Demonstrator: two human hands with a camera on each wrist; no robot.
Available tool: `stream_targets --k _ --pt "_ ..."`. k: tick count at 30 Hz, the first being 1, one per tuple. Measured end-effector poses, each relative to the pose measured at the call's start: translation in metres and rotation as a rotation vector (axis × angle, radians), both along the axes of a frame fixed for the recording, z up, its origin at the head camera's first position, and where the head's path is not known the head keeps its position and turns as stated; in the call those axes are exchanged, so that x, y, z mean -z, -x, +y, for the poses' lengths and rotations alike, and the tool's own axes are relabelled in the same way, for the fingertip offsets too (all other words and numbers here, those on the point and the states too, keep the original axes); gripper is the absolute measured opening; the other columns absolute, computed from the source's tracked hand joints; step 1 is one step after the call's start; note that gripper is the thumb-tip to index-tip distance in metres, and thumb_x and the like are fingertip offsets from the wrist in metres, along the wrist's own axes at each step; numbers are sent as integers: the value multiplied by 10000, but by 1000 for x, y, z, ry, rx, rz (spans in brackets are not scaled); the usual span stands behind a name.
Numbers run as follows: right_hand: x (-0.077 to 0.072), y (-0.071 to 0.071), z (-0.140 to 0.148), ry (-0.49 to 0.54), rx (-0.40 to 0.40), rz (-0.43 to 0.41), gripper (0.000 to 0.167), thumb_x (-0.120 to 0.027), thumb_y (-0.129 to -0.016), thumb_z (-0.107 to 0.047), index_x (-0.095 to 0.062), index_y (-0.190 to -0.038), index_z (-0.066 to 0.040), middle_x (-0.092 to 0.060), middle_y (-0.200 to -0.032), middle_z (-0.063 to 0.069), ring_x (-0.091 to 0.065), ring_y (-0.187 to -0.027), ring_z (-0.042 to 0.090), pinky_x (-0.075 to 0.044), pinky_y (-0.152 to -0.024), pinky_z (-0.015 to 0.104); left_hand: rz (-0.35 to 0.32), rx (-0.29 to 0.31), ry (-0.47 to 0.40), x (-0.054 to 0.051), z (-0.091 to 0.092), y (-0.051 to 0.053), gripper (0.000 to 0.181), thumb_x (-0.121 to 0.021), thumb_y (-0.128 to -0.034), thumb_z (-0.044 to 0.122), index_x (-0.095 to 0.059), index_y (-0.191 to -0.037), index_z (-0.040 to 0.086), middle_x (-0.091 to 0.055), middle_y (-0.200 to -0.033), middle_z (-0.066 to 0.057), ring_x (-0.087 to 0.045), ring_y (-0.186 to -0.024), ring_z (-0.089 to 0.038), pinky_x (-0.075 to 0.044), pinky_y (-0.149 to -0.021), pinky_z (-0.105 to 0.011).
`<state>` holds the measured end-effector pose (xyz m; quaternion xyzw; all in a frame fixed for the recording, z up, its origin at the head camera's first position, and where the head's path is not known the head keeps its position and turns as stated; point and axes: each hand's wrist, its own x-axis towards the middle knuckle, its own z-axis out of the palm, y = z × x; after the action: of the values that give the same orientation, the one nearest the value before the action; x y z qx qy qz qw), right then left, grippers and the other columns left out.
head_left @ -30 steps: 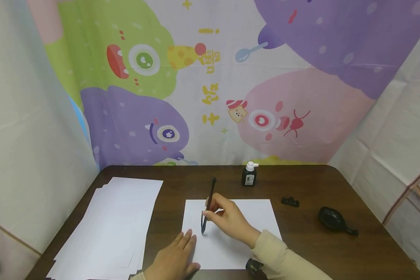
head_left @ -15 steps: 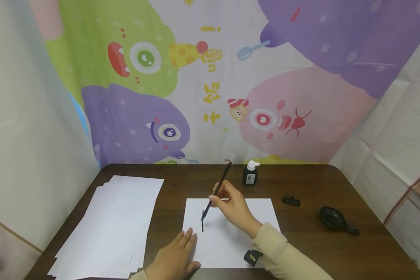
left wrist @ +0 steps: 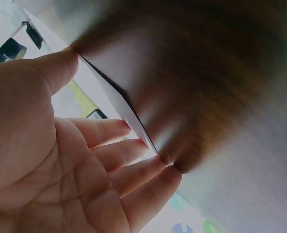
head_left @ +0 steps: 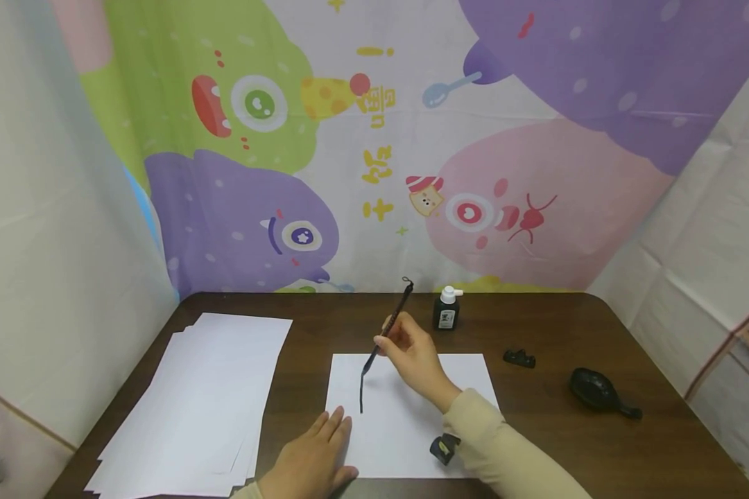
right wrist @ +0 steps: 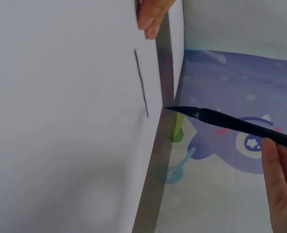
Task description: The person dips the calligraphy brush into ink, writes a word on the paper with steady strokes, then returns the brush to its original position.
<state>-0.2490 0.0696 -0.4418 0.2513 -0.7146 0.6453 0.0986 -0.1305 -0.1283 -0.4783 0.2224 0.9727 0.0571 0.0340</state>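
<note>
A dark brush point(head_left: 390, 326) is pinched between the thumb and fingers of my right hand point(head_left: 415, 357), slanting down to the left over a white sheet point(head_left: 412, 430). One thin black line point(head_left: 361, 395) runs lengthwise on the sheet's left part. In the right wrist view the tip of the brush point(right wrist: 240, 124) is off the paper, beyond the line's end point(right wrist: 141, 85). My left hand point(head_left: 312, 454) rests flat with fingers extended on the sheet's lower left edge; in the left wrist view the fingers of the hand point(left wrist: 95, 165) are spread.
Left of the sheet lies a stack of white paper point(head_left: 193, 409). An ink bottle point(head_left: 446, 312) stands behind the sheet. To the right are a small black rest point(head_left: 519, 358) and a black gourd-shaped dish point(head_left: 596, 390). A black object point(head_left: 442, 449) is by the right sleeve.
My right hand has moved away from me with the brush, and a black line now shows on the sheet where the tip was. The left hand has stayed in place.
</note>
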Motion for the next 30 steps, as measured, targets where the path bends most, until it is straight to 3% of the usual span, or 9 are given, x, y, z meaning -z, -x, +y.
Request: stream_targets --k 4,13,18,23,25,30 --pt "5 4 -2 -20 25 -8 154 -678 -906 -59 -537 -947 -15 -621 -921 202 -679 -854 370 -614 -736 296 -9 -1 2 0 0 1 744 -688 -840 497 -522 -1387 21 -498 -1470 -169 -514 -1314 -383 -532 -954 -497" --pt "11 7 -3 -62 53 -19 164 -679 -908 -71 -551 -998 -22 -620 -889 143 -650 -840 127 -607 -740 265 -39 -1 13 0 0 2 757 -672 -848 511 -508 -1398 17 -479 -1485 -174 -494 -1333 -388 -512 -982 -505" --pt "13 6 -2 -87 49 -39 164 -674 -913 -70 -544 -1002 -24 -623 -894 154 -667 -880 215 -601 -757 253 -35 -5 14 0 0 2 755 -673 -848 509 -507 -1400 21 -480 -1485 -171 -492 -1335 -382 -515 -980 -500" --pt "-5 -8 -3 -124 57 -79 149 -648 -913 -4 -534 -1004 26 -623 -898 202 -679 -905 347 -594 -761 234 -11 1 24 1 1 1 748 -675 -847 511 -516 -1392 24 -495 -1474 -166 -506 -1327 -370 -515 -988 -490" --pt "-12 -14 -2 -136 55 -81 145 -644 -913 5 -536 -1003 43 -623 -895 210 -682 -906 359 -592 -756 225 -9 5 23 1 1 1 746 -675 -848 509 -518 -1390 23 -497 -1471 -169 -508 -1324 -371 -514 -988 -489" --pt "-10 -13 0 -144 43 -80 152 -645 -909 11 -538 -1009 54 -620 -890 213 -688 -909 369 -602 -750 252 -17 7 21 0 1 0 748 -668 -851 510 -514 -1393 19 -492 -1475 -173 -504 -1327 -377 -517 -983 -492"
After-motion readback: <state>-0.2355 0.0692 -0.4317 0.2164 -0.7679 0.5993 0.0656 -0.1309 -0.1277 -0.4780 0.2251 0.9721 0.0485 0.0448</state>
